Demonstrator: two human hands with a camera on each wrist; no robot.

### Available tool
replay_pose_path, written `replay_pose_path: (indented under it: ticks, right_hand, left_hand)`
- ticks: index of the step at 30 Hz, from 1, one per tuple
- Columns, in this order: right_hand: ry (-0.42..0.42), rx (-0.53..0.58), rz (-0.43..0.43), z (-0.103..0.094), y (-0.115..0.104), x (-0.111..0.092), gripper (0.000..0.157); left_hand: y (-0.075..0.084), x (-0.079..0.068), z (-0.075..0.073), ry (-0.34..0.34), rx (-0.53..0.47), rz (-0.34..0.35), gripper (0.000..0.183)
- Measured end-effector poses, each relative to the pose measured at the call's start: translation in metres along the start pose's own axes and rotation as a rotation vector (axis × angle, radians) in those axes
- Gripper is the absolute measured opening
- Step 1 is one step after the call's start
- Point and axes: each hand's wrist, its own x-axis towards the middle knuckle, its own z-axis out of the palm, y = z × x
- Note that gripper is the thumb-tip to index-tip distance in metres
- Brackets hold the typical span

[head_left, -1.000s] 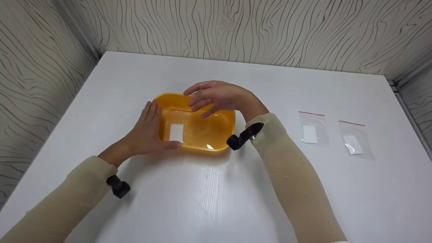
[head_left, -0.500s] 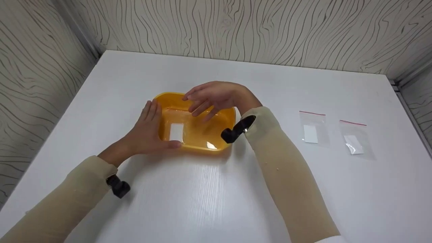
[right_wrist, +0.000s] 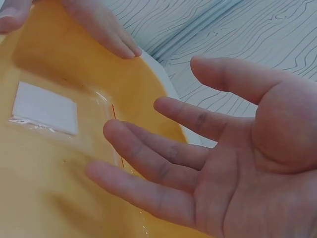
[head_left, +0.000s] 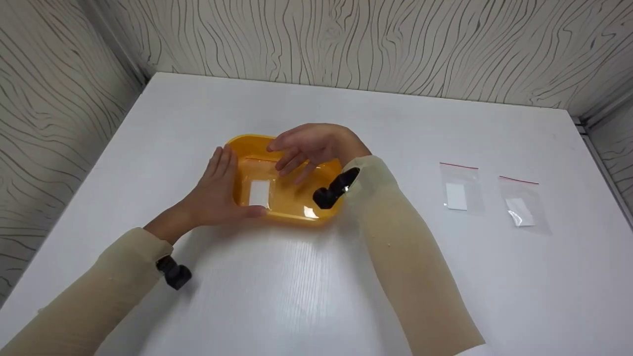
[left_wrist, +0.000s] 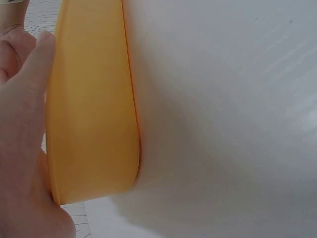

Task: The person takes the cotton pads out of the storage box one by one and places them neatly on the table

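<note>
A yellow plastic basin [head_left: 253,145] sits on the white table. In it, at the left end, lies a clear zip bag with a white rectangular piece [head_left: 259,193] inside; its red seal line shows in the right wrist view. My left hand [head_left: 212,199] rests on the basin's left end, fingers straight along the rim and thumb on the near edge. The left wrist view shows the basin's outer wall [left_wrist: 94,109] beside that hand. Over the basin's far right part hovers my right hand [head_left: 311,145], fingers spread and relaxed, palm bare, holding nothing.
To the right on the table [head_left: 306,296] lie two more clear zip bags: a nearer-to-basin bag [head_left: 456,196] and a farther bag [head_left: 520,211], each with a white piece inside. Wood-patterned panels [head_left: 326,39] stand behind and at the sides.
My right forearm and wrist have shifted left and slightly nearer the basin, with the fingers dipping a little lower over it. My left hand and the basin have stayed put.
</note>
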Motion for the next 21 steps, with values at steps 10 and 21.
replay_pose_path:
  ticks: [10,21]
  right_hand:
    - [0.049,-0.037,0.049,0.007,0.005,0.006,0.058]
    - [0.109,-0.033,0.118,0.010,0.007,0.015,0.057]
  left_hand:
    - [0.000,0.001,0.000,-0.002,0.009,-0.003,0.142]
    - [-0.001,0.001,0.002,0.002,0.032,-0.001,0.142]
